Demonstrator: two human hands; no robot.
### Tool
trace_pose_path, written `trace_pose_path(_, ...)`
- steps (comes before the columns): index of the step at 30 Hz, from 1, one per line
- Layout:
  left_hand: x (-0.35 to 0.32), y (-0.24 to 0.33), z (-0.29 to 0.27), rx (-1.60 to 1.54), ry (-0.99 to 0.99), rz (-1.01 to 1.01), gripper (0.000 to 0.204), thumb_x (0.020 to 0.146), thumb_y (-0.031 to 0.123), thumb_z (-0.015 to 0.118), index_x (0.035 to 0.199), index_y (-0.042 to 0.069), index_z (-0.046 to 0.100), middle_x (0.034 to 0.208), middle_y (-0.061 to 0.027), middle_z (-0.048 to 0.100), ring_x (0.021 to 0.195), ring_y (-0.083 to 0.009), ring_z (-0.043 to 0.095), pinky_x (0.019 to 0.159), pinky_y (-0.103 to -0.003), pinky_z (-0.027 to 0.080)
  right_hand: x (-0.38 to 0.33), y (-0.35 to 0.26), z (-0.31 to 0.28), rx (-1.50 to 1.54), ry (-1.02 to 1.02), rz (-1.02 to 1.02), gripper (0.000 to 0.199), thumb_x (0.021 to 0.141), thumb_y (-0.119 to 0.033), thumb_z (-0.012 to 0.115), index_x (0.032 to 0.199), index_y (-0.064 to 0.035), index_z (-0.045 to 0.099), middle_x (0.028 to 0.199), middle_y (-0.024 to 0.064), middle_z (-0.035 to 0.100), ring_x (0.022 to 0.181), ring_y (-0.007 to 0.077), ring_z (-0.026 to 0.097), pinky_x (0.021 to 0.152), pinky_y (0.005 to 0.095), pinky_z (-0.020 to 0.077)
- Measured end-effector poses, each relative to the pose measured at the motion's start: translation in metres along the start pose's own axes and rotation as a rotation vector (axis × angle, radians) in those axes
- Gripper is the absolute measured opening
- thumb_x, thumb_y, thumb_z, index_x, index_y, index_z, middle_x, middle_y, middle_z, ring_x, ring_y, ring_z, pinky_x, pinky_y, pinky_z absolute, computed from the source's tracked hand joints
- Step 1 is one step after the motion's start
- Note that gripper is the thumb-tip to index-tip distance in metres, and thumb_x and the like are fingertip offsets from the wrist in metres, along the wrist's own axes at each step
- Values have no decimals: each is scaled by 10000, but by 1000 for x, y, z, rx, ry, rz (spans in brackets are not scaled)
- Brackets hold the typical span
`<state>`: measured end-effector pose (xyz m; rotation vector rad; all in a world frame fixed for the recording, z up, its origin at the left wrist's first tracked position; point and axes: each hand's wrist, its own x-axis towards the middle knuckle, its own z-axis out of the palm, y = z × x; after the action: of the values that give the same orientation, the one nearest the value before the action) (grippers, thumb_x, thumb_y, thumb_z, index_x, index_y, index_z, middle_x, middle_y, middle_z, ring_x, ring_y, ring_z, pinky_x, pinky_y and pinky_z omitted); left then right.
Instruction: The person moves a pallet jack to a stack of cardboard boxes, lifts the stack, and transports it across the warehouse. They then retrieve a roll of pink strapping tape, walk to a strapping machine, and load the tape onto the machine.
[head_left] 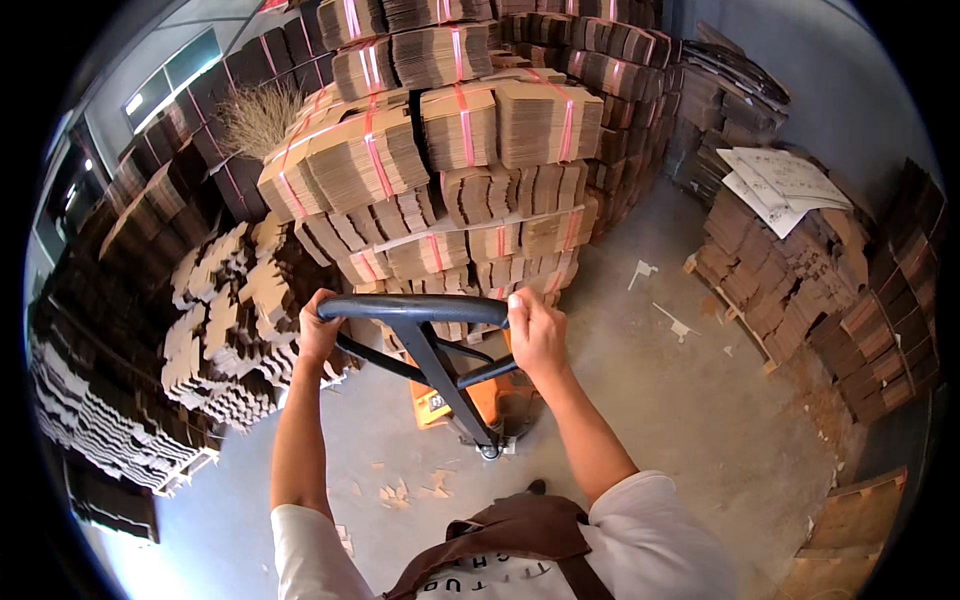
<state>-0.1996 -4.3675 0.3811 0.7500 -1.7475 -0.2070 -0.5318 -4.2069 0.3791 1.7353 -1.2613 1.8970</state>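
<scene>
The pallet jack handle (412, 309) is located above the grey floor (620, 400), in front of the cardboard stacks (478, 195), which are tied with pink straps (466, 125). Its left end is grasped by the left hand (318, 326), and its right end is grasped by the right hand (537, 332). The orange base (487, 398) is partly covered by the handle.

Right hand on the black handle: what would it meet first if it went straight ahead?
Beyond the black handle it grips, the right hand would probably meet the strapped cardboard stack first; depth is unclear.
</scene>
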Motion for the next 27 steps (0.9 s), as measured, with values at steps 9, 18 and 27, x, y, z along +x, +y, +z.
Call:
trace_pose_path(9,31,-66,31,37,-50,7,229,667,-78,631,868,24,591,707,2,573,673,-91,532,614,-251,447,-42,3,22,-29,2,-36,169,916,-212,546,835,-63,551,619,140,583,561,354,595,515,424,458)
trace_pose_path(18,65,-119,76,142,-37,122,300,668,36,740,953,43,644,794,-146,665,771,-309,659,708,-375,509,-51,45,47,-142,125,23,279,963,-287,475,816,-64,558,635,154,587,624,381,604,552,446,453)
trace_pose_path(27,51,-90,129,118,-45,77,295,711,182,775,949,90,626,877,-178,672,867,-355,645,752,-422,509,-49,115,34,-160,200,82,355,987,-285,409,809,-21,566,572,120,534,508,256,600,498,375,452)
